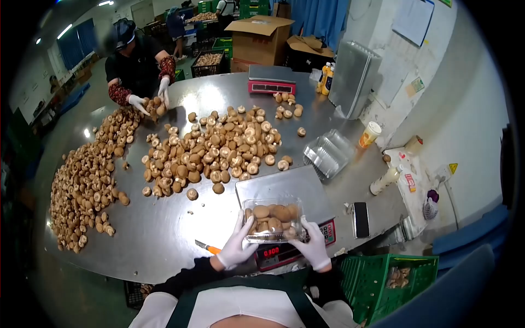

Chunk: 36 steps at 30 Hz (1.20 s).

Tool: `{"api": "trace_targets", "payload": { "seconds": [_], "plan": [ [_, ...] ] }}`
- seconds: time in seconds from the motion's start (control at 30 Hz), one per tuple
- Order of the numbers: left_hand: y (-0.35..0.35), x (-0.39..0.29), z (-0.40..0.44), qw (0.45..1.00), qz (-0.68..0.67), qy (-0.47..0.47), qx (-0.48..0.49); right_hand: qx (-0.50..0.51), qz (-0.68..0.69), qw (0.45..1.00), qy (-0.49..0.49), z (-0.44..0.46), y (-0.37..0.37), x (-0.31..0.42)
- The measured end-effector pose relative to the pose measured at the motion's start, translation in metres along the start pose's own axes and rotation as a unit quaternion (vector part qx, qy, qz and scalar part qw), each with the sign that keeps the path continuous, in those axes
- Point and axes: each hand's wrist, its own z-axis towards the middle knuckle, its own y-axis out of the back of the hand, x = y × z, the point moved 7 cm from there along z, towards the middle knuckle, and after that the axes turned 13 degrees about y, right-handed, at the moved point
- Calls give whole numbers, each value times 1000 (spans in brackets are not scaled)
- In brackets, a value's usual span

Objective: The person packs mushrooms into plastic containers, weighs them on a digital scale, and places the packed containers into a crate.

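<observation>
A clear plastic box (pixel 272 220) filled with brown mushrooms is held above the front of a scale (pixel 281 188). My left hand (pixel 238 244), in a white glove, grips the box's left side. On the right side of the same box, my gloved right hand (pixel 313 244) has its fingers against the corner. Red digits on the scale's display (pixel 272 252) read 0.300. An orange-handled knife (pixel 208 247) lies left of my left hand. Beyond the scale, a loose pile of mushrooms (pixel 210 150) covers the middle of the metal table (pixel 164 229).
Stacked empty clear boxes (pixel 330 154), a phone (pixel 361 220), a white bottle (pixel 385 181) and a cup (pixel 370 134) are on the right. A co-worker (pixel 139 68) handles mushrooms at the far left. Another scale (pixel 272 80) stands at the back; a green crate (pixel 363 287) is below right.
</observation>
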Motion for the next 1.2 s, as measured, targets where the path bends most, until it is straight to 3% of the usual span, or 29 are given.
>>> {"api": "trace_targets", "payload": {
  "seconds": [0.03,0.17,0.27,0.3,0.4,0.5,0.57,0.63,0.67,0.7,0.8,0.83,0.9,0.93,0.97,1.03,1.07,1.1,1.2],
  "plan": [
    [-3,2,0,1000,3,-8,-1,25,4,999,-38,-5,-9,-12],
    [11,-12,1,999,-40,-28,7,20,4,1000,-9,-5,1,3],
    [8,29,1,983,-174,59,4,25,21,996,-89,-13,0,-2],
    [15,38,-1,982,-160,93,-26,24,21,995,-90,-16,2,-5],
    [44,56,4,952,-258,135,-95,-50,70,989,-117,-42,14,-31],
    [59,75,13,948,-235,166,-134,-77,82,979,-169,-62,24,-45],
    [51,84,24,955,-216,177,-103,-102,135,958,-230,-74,17,-51],
    [38,82,36,959,-198,195,-64,-63,202,941,-264,-79,-4,-49],
    [34,77,45,972,-128,193,-39,-17,164,953,-253,-78,-13,-43],
    [27,89,53,981,-88,165,-52,27,239,928,-286,-86,-35,-46],
    [21,76,68,988,22,134,-68,19,410,855,-318,-88,-78,-24],
    [17,66,71,988,57,126,-63,8,446,835,-323,-87,-88,-19],
    [6,52,72,993,-81,90,-1,-46,505,799,-323,-86,-97,-14],
    [-3,18,63,968,-217,123,36,-82,549,781,-287,-84,-95,-8],
    [-10,3,58,982,-184,28,17,-125,578,772,-234,-82,-87,-3],
    [-40,-13,39,968,-217,60,109,-229,613,734,-181,-74,-54,16],
    [-50,-34,30,972,-200,13,119,-276,591,735,-185,-88,-47,6],
    [-60,-56,21,973,-188,-36,129,-315,617,700,-176,-88,-26,11],
    [-92,-87,6,925,-253,-86,269,-393,547,721,-162,-109,43,17]
  ]
}}
